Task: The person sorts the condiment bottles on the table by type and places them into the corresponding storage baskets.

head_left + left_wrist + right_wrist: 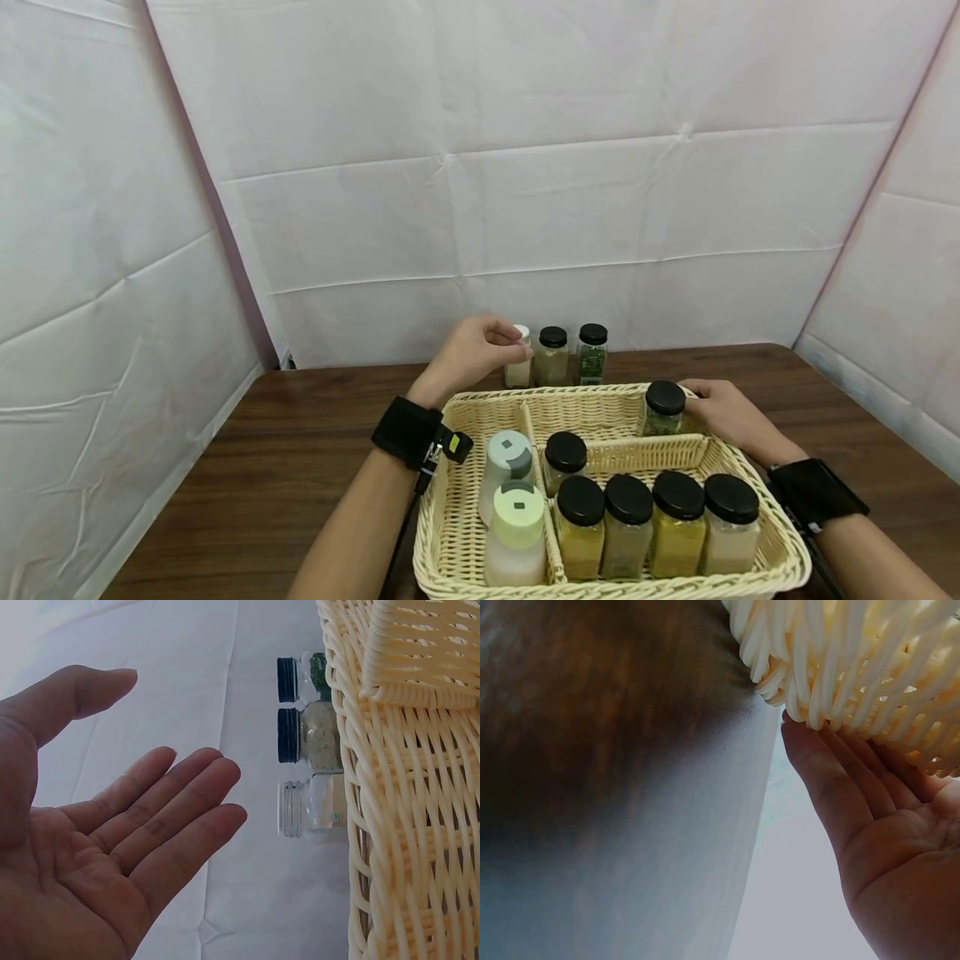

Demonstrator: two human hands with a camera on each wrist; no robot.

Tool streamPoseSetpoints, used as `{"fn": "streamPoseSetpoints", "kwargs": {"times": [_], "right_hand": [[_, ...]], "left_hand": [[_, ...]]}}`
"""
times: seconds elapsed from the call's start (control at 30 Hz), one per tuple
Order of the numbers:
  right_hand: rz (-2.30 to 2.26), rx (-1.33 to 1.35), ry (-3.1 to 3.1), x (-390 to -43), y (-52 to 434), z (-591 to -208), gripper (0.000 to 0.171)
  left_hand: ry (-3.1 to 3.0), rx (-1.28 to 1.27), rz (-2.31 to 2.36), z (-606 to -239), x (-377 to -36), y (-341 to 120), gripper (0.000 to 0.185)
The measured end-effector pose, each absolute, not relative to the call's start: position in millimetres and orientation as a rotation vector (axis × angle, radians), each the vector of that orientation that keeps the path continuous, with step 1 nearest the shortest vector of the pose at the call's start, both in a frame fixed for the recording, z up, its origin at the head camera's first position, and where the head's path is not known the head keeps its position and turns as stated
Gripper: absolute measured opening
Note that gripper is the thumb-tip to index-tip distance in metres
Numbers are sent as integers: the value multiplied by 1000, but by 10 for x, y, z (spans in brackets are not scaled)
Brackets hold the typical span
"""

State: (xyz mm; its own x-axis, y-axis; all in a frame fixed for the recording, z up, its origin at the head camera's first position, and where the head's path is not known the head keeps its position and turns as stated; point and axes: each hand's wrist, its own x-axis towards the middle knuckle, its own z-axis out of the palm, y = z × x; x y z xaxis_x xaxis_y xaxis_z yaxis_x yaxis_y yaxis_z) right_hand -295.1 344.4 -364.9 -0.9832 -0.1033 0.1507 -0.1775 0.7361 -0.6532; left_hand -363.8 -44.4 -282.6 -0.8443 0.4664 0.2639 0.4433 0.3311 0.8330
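My left hand is raised behind the basket's far left edge, beside a white-capped jar. Its fingers are extended and hold nothing; in the left wrist view a gap separates the hand from the jar. At the far right corner, my right hand holds the cream woven basket. Against the basket's outer wall lie the fingers of the right hand; the thumb is hidden there. A black-lidded jar stands inside that corner, close to the right fingertips.
Behind the basket stand a pale-filled jar and a green-filled jar, both black-lidded. Inside are two light-capped bottles on the left and several black-lidded jars at front right. White sheets surround the brown table.
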Motion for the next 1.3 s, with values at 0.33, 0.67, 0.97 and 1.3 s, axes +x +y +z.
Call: {"fn": "streamPoseSetpoints", "kwargs": {"times": [0.33, 0.67, 0.97, 1.3], "right_hand": [[1086, 212, -2841, -2919, 3425, -3662, 56], [1082, 213, -2832, -2947, 3438, -3646, 52], [1084, 185, -2834, -2896, 3466, -3676, 53], [1116, 191, -2818, -2851, 3434, -3710, 50]], "left_hand": [[2709, 793, 1485, -2874, -3634, -493, 35], [2783, 713, 1400, -2958, -3688, -579, 36], [2766, 713, 1438, -2961, -3706, -512, 34], [2779, 752, 1477, -2968, -3860, -424, 37]]}}
